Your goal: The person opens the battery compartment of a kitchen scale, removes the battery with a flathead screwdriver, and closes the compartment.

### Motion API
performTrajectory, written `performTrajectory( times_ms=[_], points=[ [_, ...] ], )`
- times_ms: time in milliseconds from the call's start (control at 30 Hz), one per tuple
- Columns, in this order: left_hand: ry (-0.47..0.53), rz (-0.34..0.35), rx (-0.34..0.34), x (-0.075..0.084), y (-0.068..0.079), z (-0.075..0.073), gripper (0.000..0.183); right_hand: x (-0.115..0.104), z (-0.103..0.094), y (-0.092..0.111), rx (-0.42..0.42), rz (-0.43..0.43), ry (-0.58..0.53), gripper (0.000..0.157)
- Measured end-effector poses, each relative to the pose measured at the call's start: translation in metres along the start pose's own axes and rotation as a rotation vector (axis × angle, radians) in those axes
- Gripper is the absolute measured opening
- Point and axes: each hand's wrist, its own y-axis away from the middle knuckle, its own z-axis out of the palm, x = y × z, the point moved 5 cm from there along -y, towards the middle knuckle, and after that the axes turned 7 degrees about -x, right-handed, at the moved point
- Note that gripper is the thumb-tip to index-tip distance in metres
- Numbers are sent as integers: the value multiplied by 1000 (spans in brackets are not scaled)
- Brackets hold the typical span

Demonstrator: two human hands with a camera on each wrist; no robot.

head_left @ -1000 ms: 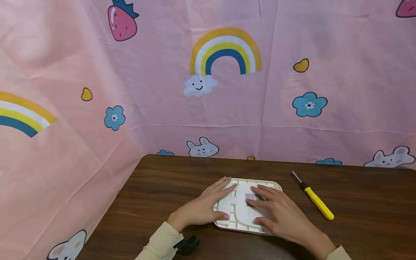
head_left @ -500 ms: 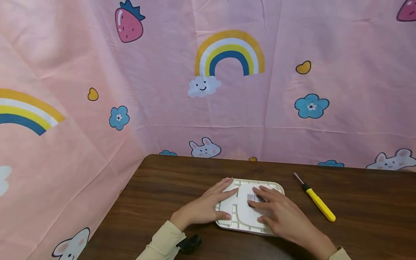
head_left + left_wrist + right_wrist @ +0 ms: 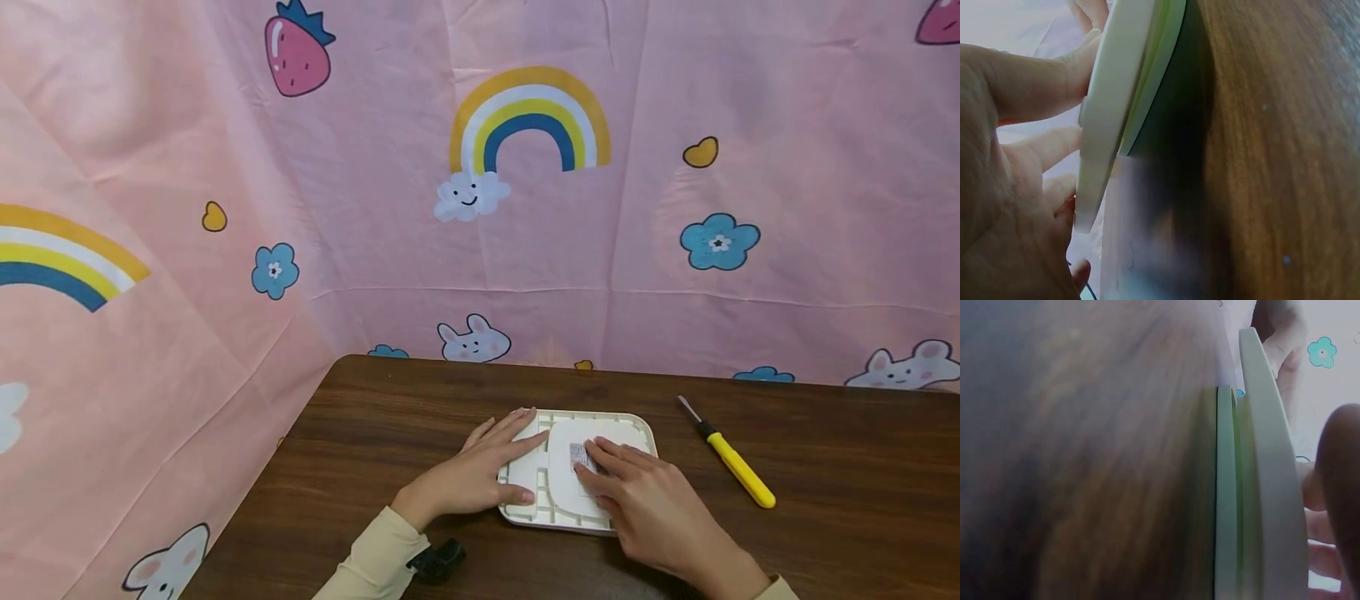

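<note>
A flat white plastic device (image 3: 522,473) with rounded corners and a ribbed upper side lies on the table. Its raised panel (image 3: 564,483) carries a printed label (image 3: 579,455), partly covered by fingers. My left hand (image 3: 468,482) rests on the device's left part, fingers spread and thumb near the front edge. On the panel beside the label, the fingertips of my right hand (image 3: 652,504) touch down, fingers slightly bent. The left wrist view shows the device's white side (image 3: 1110,106) above a thinner greenish-white layer; in the right wrist view the same edge (image 3: 1272,481) appears.
A screwdriver (image 3: 731,462) with a yellow handle lies right of the device on the dark wooden table (image 3: 405,408). A pink printed cloth (image 3: 540,258) hangs behind and left of the table. A black wrist strap piece (image 3: 438,562) sits by my left cuff.
My right hand's fingers have drawn closer together and bent more over the panel, uncovering its upper right part. The left hand has stayed on the device. The head view shifted slightly.
</note>
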Motion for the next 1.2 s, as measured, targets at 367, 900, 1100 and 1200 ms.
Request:
performTrajectory(
  times_ms=[367, 900, 1100, 1200],
  points=[
    [-16, -4, -11, 0, 0, 1, 81, 6, -3, 0, 131, -7, -10, 34],
    [11, 17, -9, -1, 2, 7, 81, 92, -26, 27, 207, 458, -185, 14],
    [3, 48, 9, -4, 0, 6, 82, 115, -18, 37, 50, 570, -217, 9],
    [-1, 54, 14, -3, -1, 4, 82, 123, -20, 40, -4, 581, -180, 11]
  ],
)
